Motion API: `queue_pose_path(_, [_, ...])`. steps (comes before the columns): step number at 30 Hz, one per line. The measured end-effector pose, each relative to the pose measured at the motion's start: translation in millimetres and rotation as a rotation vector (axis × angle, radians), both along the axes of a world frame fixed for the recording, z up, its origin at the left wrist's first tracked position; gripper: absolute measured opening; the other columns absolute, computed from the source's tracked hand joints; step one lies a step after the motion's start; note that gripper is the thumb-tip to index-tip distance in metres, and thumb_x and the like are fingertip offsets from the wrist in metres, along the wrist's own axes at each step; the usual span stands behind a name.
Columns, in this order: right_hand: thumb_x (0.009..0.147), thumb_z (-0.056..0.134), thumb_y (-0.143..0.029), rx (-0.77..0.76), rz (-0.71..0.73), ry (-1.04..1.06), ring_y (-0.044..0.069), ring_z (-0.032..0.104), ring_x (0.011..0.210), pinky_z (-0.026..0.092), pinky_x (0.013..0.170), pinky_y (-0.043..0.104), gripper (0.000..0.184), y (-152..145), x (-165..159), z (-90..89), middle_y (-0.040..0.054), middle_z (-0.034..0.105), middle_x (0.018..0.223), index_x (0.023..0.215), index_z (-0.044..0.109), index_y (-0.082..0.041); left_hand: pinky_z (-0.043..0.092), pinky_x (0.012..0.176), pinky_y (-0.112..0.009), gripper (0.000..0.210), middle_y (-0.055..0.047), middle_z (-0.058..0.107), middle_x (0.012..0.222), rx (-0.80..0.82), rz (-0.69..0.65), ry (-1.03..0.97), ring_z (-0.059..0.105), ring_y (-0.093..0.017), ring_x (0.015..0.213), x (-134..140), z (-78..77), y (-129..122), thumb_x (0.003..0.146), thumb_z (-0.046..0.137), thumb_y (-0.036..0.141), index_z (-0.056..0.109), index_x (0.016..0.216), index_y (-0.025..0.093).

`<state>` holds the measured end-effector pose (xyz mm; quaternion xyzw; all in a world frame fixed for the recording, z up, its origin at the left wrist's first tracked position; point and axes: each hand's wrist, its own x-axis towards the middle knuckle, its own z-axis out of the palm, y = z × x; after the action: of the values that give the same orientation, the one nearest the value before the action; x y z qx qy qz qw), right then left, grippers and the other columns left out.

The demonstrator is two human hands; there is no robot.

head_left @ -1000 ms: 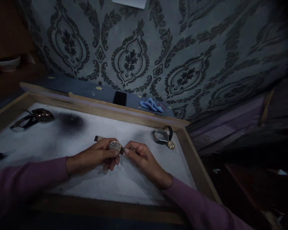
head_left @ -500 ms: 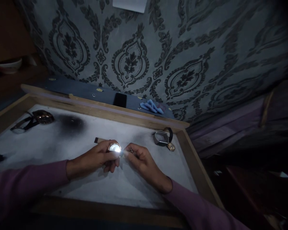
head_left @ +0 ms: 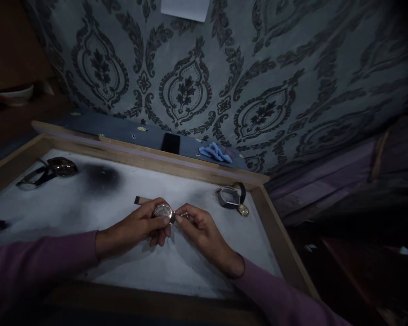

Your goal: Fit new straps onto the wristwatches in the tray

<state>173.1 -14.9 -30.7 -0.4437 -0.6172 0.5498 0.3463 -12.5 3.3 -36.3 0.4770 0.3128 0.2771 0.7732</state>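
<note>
Left hand pinches a round watch case between thumb and fingers, low over the white counter. Right hand is closed narrow beside it, fingertips touching the case edge; it seems to hold a small metal piece, too dim to tell. Risk: a small part slips from the pinch and gets lost in the poor light. Both forearms lie low, wrists angled inward, hands meeting. Beyond the right hand: another watch. Far left of the left hand: a strapped watch. Further back: blue cloth.
</note>
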Motion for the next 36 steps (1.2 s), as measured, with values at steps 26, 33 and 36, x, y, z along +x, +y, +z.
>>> queue_pose_path(26, [0.09, 0.057, -0.045, 0.052, -0.015, 0.018, 0.013, 0.05, 0.062, 0.039, 0.06, 0.026, 0.031, 0.4, -0.5, 2.6, -0.0006, 0.059, 0.067, 0.081, 0.064, -0.016, 0.035, 0.042, -0.018, 0.025, 0.003, 0.057, 0.066, 0.125, -0.017, 0.014, 0.051, -0.007, 0.048, 1.0, 4.0, 2.6, 0.089, 0.058, 0.039, 0.047, 0.086, 0.017])
queue_pose_path(33, [0.089, 0.058, -0.045, 0.012, -0.028, 0.011, 0.013, 0.052, 0.064, 0.041, 0.062, 0.026, 0.032, 1.1, 0.8, -0.3, 0.0001, 0.06, 0.068, 0.08, 0.066, -0.016, 0.035, 0.043, -0.02, 0.022, 0.002, 0.057, 0.068, 0.165, -0.056, 0.103, 0.052, -0.009, 0.051, -1.4, 9.8, 3.3, 0.09, 0.054, 0.038, 0.045, 0.086, 0.019])
queue_pose_path(36, [0.088, 0.058, -0.046, -0.018, -0.048, 0.031, 0.013, 0.05, 0.063, 0.04, 0.059, 0.025, 0.032, 0.7, 0.8, -1.4, 0.0, 0.059, 0.067, 0.08, 0.067, -0.016, 0.035, 0.043, -0.02, 0.02, 0.002, 0.056, 0.069, 0.182, -0.07, 0.11, 0.052, -0.009, 0.051, -2.4, 9.1, 4.4, 0.091, 0.053, 0.037, 0.044, 0.088, 0.019])
